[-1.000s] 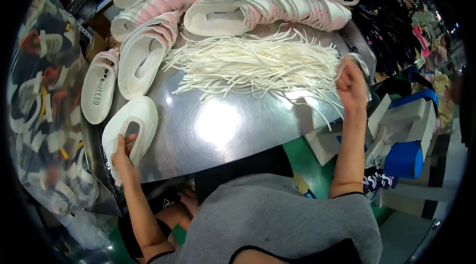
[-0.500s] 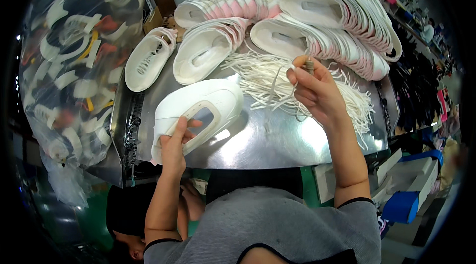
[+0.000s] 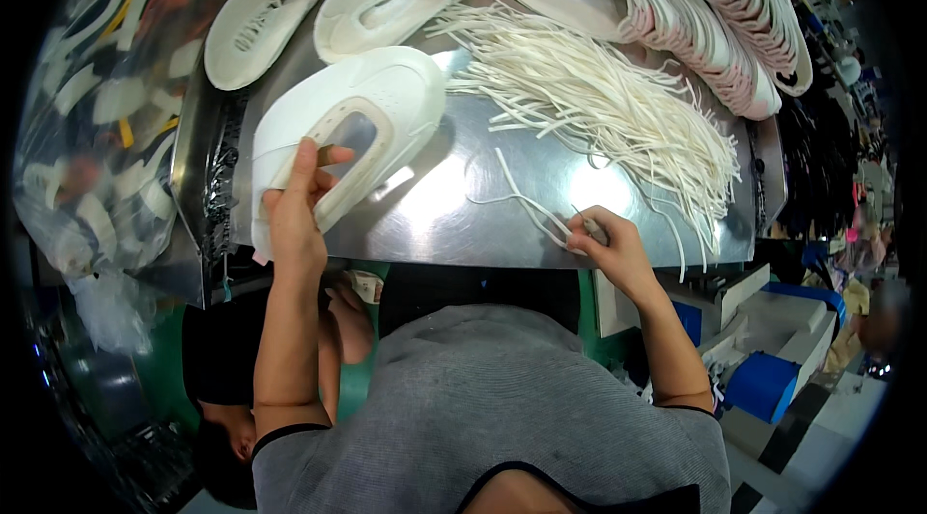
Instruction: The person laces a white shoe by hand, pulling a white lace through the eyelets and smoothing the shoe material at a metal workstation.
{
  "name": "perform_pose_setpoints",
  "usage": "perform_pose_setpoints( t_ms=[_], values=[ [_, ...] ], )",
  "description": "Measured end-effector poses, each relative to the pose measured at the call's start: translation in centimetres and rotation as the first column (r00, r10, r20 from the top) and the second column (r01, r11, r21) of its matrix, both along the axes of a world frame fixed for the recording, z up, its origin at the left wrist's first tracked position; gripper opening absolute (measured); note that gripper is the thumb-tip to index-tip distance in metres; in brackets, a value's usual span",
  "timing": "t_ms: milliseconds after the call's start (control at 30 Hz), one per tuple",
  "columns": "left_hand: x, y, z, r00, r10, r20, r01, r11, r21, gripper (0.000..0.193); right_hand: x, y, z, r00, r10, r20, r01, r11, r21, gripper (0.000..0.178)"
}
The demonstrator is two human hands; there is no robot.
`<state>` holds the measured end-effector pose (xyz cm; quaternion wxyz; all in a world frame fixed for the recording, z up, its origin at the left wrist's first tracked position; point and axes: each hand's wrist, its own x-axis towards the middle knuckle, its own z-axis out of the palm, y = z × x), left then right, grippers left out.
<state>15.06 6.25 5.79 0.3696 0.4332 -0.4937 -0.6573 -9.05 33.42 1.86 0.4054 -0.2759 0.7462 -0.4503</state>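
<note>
My left hand grips a white shoe upper by the edge of its oval opening, thumb on top and fingers through the opening. The upper is held tilted over the left part of the metal table. Low by the table's front edge, my right hand is closed on a white shoelace, whose loose length trails up and left over the metal. The same hand also holds a small awl-like tool with a thin metal tip; most of its handle is hidden by my fingers.
A large pile of white shoelaces spreads across the right of the metal table. Nested rows of white and pink uppers line the back. A clear plastic bag of scraps stands left. Another person is at lower left.
My right hand has come down and toward me from the lace pile, bringing the shoelace and tool with it. My left hand keeps its hold on the upper. The view has shifted downward.
</note>
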Motion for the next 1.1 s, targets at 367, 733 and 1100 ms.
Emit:
perform_pose_setpoints(
  t_ms=[367,733,1100],
  values=[
    [0.4,-0.8,-1.7,0.997,0.001,0.075,-0.002,1.000,0.019,0.037,-0.4,-1.0,1.1,0.839,0.286,-0.463,-0.196,0.952,0.234,0.021],
    [0.3,-0.5,-2.1,0.997,0.048,0.057,-0.049,0.999,0.017,0.033,-1.5,-1.7,3.5,0.761,0.263,-0.593,-0.148,0.960,0.236,0.020],
    [-0.2,0.3,-2.4,0.989,0.138,0.056,-0.137,0.990,-0.037,0.035,2.1,-14.6,-1.8,0.796,0.111,-0.595,-0.159,0.987,-0.028,0.019]
  ],
)
